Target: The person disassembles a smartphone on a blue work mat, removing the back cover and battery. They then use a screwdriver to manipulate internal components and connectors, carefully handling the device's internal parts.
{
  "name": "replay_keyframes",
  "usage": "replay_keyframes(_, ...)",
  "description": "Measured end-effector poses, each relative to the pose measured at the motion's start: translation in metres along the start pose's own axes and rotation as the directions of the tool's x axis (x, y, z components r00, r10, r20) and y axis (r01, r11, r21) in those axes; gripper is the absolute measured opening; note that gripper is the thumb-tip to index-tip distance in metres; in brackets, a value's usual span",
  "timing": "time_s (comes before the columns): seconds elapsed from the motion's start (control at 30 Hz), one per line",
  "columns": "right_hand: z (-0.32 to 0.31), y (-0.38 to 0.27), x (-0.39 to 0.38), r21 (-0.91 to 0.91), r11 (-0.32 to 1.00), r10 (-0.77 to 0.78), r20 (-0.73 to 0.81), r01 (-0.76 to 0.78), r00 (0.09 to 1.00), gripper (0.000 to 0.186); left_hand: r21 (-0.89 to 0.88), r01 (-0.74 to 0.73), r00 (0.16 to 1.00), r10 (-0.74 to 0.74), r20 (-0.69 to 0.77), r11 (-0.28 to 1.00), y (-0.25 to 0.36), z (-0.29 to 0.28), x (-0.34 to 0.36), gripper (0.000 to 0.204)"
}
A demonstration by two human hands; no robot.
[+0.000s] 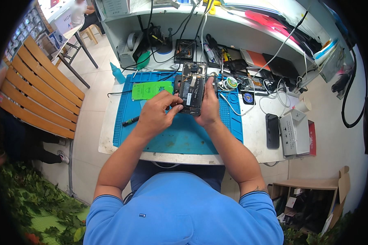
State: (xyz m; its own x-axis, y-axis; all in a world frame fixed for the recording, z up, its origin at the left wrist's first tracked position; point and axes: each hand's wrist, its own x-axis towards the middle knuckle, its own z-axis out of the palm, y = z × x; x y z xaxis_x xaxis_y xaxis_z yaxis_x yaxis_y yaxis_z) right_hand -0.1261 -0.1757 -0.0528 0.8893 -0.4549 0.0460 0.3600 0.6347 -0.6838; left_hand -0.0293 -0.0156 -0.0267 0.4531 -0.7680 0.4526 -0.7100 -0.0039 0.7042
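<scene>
An opened smartphone (pixel 192 92), its black battery and inner boards bare, is held up over the blue repair mat (pixel 171 141). My right hand (pixel 209 104) wraps its right side, fingers behind it and thumb along the edge. At the phone's lower left edge, my left hand (pixel 161 112) has its thumb and fingertips pinched together; whatever is between them is too small to make out. A dark screwdriver (pixel 131 121) lies on the mat beside my left wrist. Beyond that hand rests a bright green pad (pixel 152 90).
A blue dropper bottle (pixel 117 73) stands at the mat's far left corner. Right of the mat are a solder spool (pixel 231 83), tangled white cables, a black phone (pixel 272 131) and a white box (pixel 294 132). Tools crowd the back beneath a shelf (pixel 241 20), with cables hanging down.
</scene>
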Motion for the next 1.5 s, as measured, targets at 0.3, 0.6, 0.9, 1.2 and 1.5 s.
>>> replay_keyframes(0.3,0.000,0.007,-0.001,-0.046,0.999,0.005,-0.025,-0.006,1.000,0.074,0.068,-0.109,0.993,0.111,-0.032,0.992,-0.010,0.012,-0.006,0.018)
replay_keyframes(0.6,-0.001,0.011,-0.001,-0.042,0.999,-0.023,-0.047,0.021,0.999,0.071,-0.041,-0.034,0.999,0.033,-0.016,0.999,-0.009,0.013,-0.006,0.017)
replay_keyframes(0.9,0.000,0.013,-0.003,-0.055,0.998,-0.036,-0.077,0.032,0.996,0.074,-0.056,-0.048,0.996,0.044,-0.078,0.997,-0.013,0.016,-0.010,0.020)
replay_keyframes(1.2,0.001,0.017,-0.005,-0.094,0.995,-0.053,-0.093,0.044,0.994,0.070,-0.079,-0.038,0.998,0.034,-0.057,0.996,-0.015,0.019,-0.014,0.019)
replay_keyframes(1.5,-0.001,0.016,-0.004,-0.065,0.996,-0.075,-0.090,0.069,0.993,0.070,-0.092,-0.058,0.990,0.046,-0.135,0.994,-0.009,0.020,-0.012,0.020)
